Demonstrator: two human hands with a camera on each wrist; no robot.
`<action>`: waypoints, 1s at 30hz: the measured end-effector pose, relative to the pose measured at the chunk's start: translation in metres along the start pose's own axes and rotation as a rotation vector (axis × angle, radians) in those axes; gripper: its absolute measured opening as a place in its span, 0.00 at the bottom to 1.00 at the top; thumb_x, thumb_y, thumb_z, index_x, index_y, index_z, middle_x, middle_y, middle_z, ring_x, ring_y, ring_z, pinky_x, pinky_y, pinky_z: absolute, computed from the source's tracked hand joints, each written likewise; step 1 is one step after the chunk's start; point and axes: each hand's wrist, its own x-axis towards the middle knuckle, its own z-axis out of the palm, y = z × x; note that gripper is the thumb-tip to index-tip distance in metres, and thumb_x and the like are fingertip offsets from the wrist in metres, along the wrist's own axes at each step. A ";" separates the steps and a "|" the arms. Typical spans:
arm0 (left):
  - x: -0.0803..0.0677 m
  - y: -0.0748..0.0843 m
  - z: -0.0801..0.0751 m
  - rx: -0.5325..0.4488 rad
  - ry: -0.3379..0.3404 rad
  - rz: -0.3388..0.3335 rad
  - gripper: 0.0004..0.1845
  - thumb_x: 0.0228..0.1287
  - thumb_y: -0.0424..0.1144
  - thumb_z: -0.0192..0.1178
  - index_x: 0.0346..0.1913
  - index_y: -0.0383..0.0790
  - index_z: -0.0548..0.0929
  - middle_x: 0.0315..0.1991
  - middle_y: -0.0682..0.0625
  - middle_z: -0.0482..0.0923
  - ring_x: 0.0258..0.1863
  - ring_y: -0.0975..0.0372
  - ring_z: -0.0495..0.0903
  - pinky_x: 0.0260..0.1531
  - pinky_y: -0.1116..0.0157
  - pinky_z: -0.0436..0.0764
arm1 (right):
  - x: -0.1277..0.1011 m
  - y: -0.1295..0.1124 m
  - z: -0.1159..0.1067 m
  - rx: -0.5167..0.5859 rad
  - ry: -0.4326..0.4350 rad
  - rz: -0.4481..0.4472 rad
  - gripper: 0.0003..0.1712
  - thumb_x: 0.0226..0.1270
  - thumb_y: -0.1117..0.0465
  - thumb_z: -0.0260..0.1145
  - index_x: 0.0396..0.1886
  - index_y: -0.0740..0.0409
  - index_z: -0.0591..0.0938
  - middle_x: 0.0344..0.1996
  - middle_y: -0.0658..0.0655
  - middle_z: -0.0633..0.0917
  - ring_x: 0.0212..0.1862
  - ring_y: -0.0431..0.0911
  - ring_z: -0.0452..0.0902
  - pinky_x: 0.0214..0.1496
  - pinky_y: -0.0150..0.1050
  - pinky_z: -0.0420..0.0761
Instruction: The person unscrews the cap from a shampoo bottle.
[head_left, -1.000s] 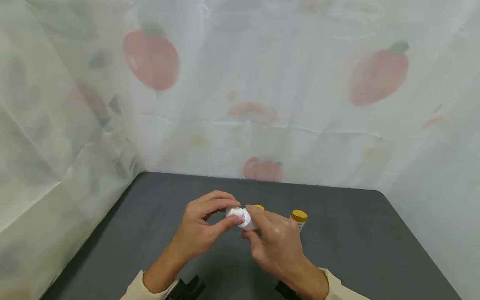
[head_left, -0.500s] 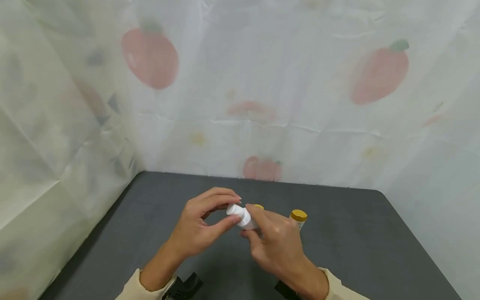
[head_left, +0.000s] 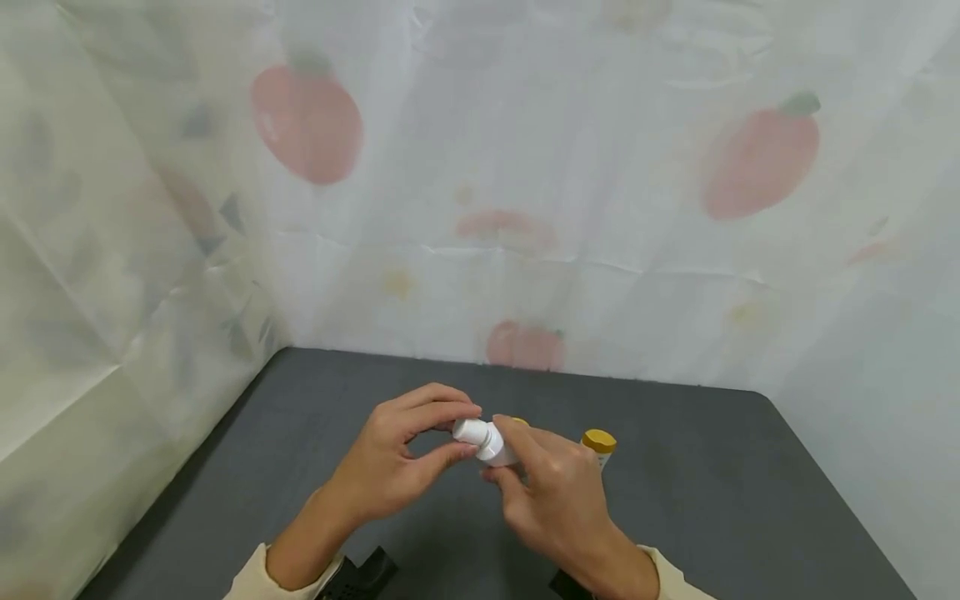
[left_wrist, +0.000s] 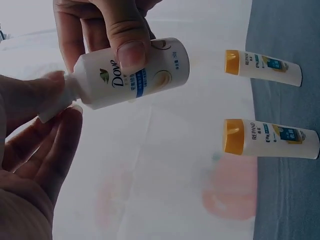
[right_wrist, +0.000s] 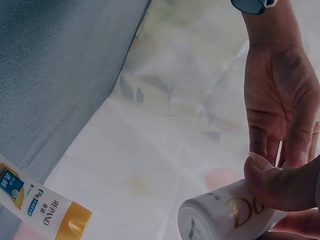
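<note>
A small white Dove bottle (left_wrist: 137, 77) is held tilted on its side in mid-air between both hands. My right hand (head_left: 558, 492) grips its body, thumb and fingers on opposite sides. With thumb and fingertips, my left hand (head_left: 397, 454) pinches the white cap (head_left: 470, 430) at the other end. A narrow neck (left_wrist: 74, 89) shows between cap and shoulder in the left wrist view. The bottle's base (right_wrist: 195, 222) faces the right wrist camera. Fingers cover part of the label and much of the cap.
Two white Repand bottles with yellow caps, one nearer (left_wrist: 275, 139) and one beside it (left_wrist: 270, 67), stand on the dark grey table (head_left: 712, 500) beyond the right hand. In the head view the right hand mostly hides one. A fruit-print curtain (head_left: 600, 167) encloses the table's back and sides.
The left fingers have shifted on the cap, and the cap has tilted and shows more of its length, with the neck below it clearer. The right hand keeps its grip.
</note>
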 end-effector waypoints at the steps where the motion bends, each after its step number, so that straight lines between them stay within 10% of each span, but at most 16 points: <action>1: 0.000 0.000 0.000 0.003 0.000 -0.002 0.19 0.60 0.25 0.74 0.55 0.38 0.88 0.49 0.45 0.85 0.41 0.64 0.86 0.40 0.67 0.88 | 0.000 0.000 0.000 0.001 -0.001 0.003 0.33 0.36 0.63 0.90 0.48 0.58 0.87 0.38 0.52 0.93 0.28 0.38 0.87 0.28 0.27 0.82; 15: 0.003 -0.003 0.003 -0.005 0.028 0.009 0.14 0.60 0.25 0.73 0.48 0.41 0.90 0.47 0.46 0.87 0.42 0.62 0.87 0.38 0.70 0.87 | -0.003 0.003 0.003 -0.005 -0.009 0.010 0.35 0.36 0.61 0.90 0.50 0.60 0.88 0.38 0.53 0.94 0.32 0.40 0.90 0.31 0.30 0.86; 30: 0.010 0.002 -0.010 0.111 -0.106 0.024 0.19 0.60 0.28 0.74 0.55 0.39 0.89 0.49 0.49 0.85 0.39 0.66 0.83 0.39 0.74 0.84 | -0.003 0.001 0.004 0.009 -0.013 0.040 0.36 0.37 0.61 0.90 0.52 0.60 0.89 0.39 0.54 0.94 0.31 0.38 0.89 0.30 0.29 0.85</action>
